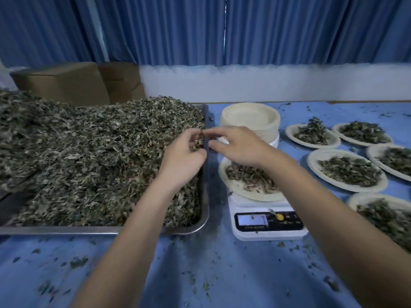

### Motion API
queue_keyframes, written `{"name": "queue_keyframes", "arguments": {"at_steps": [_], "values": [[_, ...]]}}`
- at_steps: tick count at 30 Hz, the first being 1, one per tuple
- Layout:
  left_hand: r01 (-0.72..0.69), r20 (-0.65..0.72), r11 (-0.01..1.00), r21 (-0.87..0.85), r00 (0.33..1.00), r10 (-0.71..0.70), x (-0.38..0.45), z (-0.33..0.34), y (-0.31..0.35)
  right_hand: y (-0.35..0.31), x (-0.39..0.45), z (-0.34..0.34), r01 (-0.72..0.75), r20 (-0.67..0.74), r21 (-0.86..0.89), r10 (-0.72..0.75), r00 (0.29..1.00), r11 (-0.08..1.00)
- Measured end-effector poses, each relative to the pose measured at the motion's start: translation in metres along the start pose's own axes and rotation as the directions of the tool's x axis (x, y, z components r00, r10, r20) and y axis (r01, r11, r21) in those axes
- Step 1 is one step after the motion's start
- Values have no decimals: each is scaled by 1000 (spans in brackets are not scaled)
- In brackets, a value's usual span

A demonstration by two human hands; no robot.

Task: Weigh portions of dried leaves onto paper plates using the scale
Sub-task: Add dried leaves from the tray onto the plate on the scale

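A big heap of dried leaves (pixel 89 152) fills a steel tray (pixel 205 218) on the left. My left hand (pixel 184 156) is cupped over the tray's right edge, shut on a clump of dried leaves. My right hand (pixel 235 147) hovers beside it, fingers apart, its fingertips reaching toward that clump; it holds nothing that I can see. Under my right wrist a paper plate (pixel 240 190) with a small pile of leaves rests on the white scale (pixel 269 225). The scale's display is too blurred to read.
A stack of empty paper plates (pixel 250 118) stands behind the scale. Several filled plates (pixel 347 170) lie at the right on the blue tablecloth. Cardboard boxes (pixel 66 83) sit behind the tray. Leaf crumbs litter the cloth in front.
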State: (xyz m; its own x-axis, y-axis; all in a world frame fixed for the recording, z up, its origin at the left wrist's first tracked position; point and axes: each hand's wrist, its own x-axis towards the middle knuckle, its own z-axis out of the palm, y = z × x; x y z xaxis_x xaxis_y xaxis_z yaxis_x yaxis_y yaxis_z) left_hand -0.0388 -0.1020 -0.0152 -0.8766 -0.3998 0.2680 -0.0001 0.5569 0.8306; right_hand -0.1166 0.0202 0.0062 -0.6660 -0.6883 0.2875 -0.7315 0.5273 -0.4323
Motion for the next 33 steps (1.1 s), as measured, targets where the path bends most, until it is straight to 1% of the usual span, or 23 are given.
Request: {"name": "queue_keyframes", "arguments": {"at_steps": [1,3,5,7,8,10,12,14,17,20,23,27,31,33], "values": [[12,41,999,-30,999,-11,1,14,6,14,-10,-7,-51,-62,23,52,997,998],[64,105,998,-19,992,-62,3,42,13,43,-31,-17,-178,-141,18,179,974,984],[156,140,987,22,977,-158,6,64,15,67,-49,-19,-330,-127,-4,327,937,944],[241,131,967,85,959,-251,8,78,14,84,-63,-12,-451,-73,-1,450,890,893],[257,109,960,108,957,-268,8,83,13,88,-68,-6,-499,-52,17,499,865,867],[255,84,963,85,962,-262,5,91,13,91,-74,3,-564,-37,109,570,821,819],[240,73,970,46,967,-243,1,99,15,90,-76,10,-567,-57,217,590,806,795],[226,8,974,25,974,-226,-4,104,17,87,-78,13,-552,-95,267,591,801,790],[163,-79,987,-11,983,-163,-6,108,26,85,-82,5,-513,-167,310,577,800,801],[104,-88,992,-71,990,-111,-5,115,50,92,-91,-17,-495,-220,309,567,794,812],[114,-13,986,-119,993,-117,2,131,79,109,-103,-47,-495,-238,340,582,777,800],[135,127,985,-109,984,-121,28,161,119,140,-108,-91,-529,-260,400,646,718,748],[168,211,979,-115,967,-141,78,190,155,177,-84,-138,-616,-223,275,672,706,738],[173,227,981,-83,962,-150,111,204,168,196,-63,-159,-632,-213,238,675,707,737]]}}
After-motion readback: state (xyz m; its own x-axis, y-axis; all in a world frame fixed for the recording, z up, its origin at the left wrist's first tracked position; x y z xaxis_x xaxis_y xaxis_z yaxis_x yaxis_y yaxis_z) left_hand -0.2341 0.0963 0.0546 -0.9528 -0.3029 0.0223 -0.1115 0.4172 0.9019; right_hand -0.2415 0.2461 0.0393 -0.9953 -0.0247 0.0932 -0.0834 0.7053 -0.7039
